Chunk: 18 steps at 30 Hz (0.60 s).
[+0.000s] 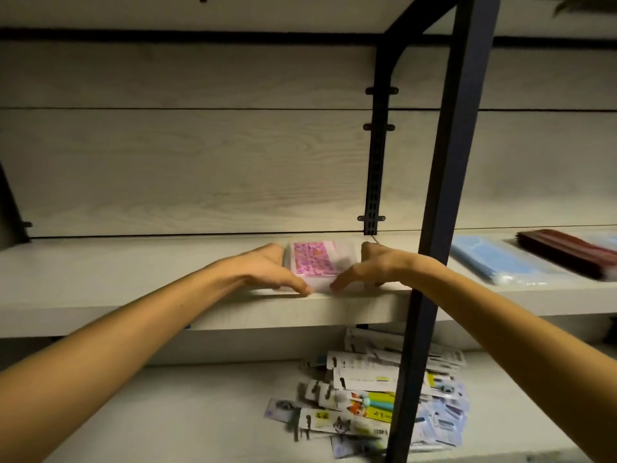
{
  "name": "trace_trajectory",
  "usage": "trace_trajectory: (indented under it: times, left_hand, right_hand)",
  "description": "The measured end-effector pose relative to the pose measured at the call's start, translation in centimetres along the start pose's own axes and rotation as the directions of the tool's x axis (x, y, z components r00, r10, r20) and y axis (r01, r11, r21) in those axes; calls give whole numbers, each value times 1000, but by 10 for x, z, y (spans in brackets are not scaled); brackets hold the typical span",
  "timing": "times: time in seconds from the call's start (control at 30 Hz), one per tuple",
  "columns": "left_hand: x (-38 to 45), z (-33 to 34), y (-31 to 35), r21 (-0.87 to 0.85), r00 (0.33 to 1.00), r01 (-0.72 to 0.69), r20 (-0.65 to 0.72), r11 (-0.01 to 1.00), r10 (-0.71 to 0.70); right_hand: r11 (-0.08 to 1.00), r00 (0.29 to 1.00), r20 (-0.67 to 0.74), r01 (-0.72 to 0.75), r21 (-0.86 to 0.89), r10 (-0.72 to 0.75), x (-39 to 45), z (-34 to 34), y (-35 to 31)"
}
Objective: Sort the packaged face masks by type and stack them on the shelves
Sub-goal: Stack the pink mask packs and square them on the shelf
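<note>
Squaring the pink mask stack (pixel 312 260) between your left hand (pixel 267 267) and right hand (pixel 377 267), fingers straight, you are leaving the mixed pile (pixel 370 399) below unsorted.

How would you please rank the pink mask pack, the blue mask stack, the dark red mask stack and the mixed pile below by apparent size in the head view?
1. Mixed pile
2. Blue mask stack
3. Pink mask pack and dark red mask stack: too close to rank, as the hands cover part of one and the frame edge crops the other.

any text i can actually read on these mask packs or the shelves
None is legible.
Pink pack between the left hand and right hand: print blurred.
Loose packs on the lower shelf: cartoon labels and barcodes, blurred.
Blue masks and dark red masks: no print visible.
</note>
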State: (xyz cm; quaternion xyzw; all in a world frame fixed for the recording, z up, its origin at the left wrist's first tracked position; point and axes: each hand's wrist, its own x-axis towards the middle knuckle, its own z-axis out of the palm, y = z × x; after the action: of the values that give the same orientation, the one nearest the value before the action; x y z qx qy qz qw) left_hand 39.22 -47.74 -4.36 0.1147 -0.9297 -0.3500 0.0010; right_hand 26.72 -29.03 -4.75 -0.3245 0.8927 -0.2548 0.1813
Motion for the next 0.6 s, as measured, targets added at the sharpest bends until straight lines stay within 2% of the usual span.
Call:
trace_trajectory:
  times: [0.1,0.2,0.27,0.43,0.53,0.6]
  left_hand:
    - [5,5,-4,4,1000,-1,-16,1000,1]
    - [10,6,0,-25,999,26,-39,999,-27]
    - [13,6,-1,-35,999,29,-30,999,-30]
    - [13,9,-1,78,998,0,-68,997,5]
    - [18,-1,2,67,999,28,43,997,-31]
    - [27,-9,7,61,995,83,55,995,-87]
  right_hand:
    - [993,1000,-9,-18,-116,17,-1,3,-2]
    - [998,1000,-26,-2,-57,1,0,0,-2]
    - [996,1000,-28,-8,-84,6,3,-1,1]
    - [985,999,-39,7,-172,-14,11,0,4]
    - [999,996,76,-33,-28,35,12,-8,-3]
    - [995,993,99,-76,68,69,16,-11,-9]
